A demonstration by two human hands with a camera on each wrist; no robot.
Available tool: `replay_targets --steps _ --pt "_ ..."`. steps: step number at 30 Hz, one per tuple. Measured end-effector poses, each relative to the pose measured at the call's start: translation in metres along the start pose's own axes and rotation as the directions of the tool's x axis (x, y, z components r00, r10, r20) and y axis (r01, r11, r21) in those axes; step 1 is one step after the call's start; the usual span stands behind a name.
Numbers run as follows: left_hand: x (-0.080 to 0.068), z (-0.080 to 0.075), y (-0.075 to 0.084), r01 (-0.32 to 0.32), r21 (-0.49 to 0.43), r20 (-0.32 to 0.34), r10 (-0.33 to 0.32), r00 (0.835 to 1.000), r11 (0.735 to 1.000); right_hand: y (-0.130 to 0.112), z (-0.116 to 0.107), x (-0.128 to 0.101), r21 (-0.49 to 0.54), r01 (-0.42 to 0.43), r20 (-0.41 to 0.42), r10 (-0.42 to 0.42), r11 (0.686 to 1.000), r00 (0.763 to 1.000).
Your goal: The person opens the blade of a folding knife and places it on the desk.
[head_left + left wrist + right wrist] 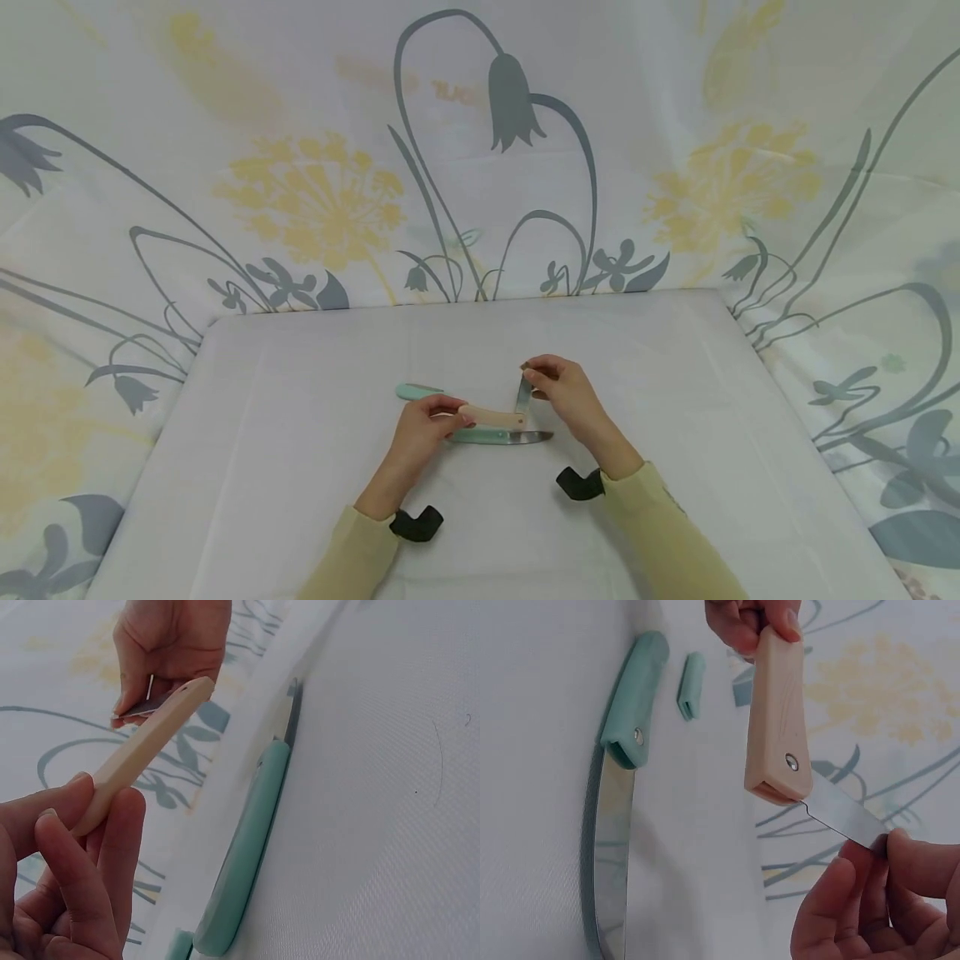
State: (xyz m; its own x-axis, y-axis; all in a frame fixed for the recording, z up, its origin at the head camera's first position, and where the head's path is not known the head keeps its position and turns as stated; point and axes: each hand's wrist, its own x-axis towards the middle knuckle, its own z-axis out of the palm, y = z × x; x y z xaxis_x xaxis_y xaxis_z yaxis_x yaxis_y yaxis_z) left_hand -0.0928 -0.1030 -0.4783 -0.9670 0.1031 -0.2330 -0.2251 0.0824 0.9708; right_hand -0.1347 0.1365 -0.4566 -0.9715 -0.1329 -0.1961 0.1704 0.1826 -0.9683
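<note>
We see the beige folding knife [491, 416] held between two hands, raised off the white table [300, 500]. The left hand [423, 429] pinches the tail end of its handle between thumb and fingertips, leaving most of the handle's length, pivot included, beyond the fingers. The right hand [566, 390] pinches the blade [524, 395] at its tip, thumb on one side and fingertips on the other; between that grip and the pivot we see bare metal. The blade stands well out from the handle, roughly square to it in the head view.

An open green knife [480, 436] lies on the table on the person's near side of the beige one, its blade pointing to the right, apart from the right hand's fingers. Farther off, just past the left hand, we find another green handle [417, 391]; we cannot tell how its blade sits.
</note>
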Motion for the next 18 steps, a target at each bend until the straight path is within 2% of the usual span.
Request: replay_targets --steps 2,11,18 --pt "0.004 -0.002 -0.006 0.001 -0.01 -0.017 -0.001 1.0 1.0 0.001 -0.002 -0.001 0.013 -0.001 0.001 0.001 1.0 1.0" --pt "0.004 -0.008 -0.006 -0.007 -0.056 -0.044 0.005 0.999 0.998 0.009 -0.009 -0.006 0.11 -0.023 0.003 0.023 0.994 1.0" --pt "0.005 -0.01 -0.008 -0.002 -0.105 -0.068 -0.006 0.998 0.994 0.019 -0.015 -0.011 0.106 -0.028 0.013 0.027 0.994 1.0"
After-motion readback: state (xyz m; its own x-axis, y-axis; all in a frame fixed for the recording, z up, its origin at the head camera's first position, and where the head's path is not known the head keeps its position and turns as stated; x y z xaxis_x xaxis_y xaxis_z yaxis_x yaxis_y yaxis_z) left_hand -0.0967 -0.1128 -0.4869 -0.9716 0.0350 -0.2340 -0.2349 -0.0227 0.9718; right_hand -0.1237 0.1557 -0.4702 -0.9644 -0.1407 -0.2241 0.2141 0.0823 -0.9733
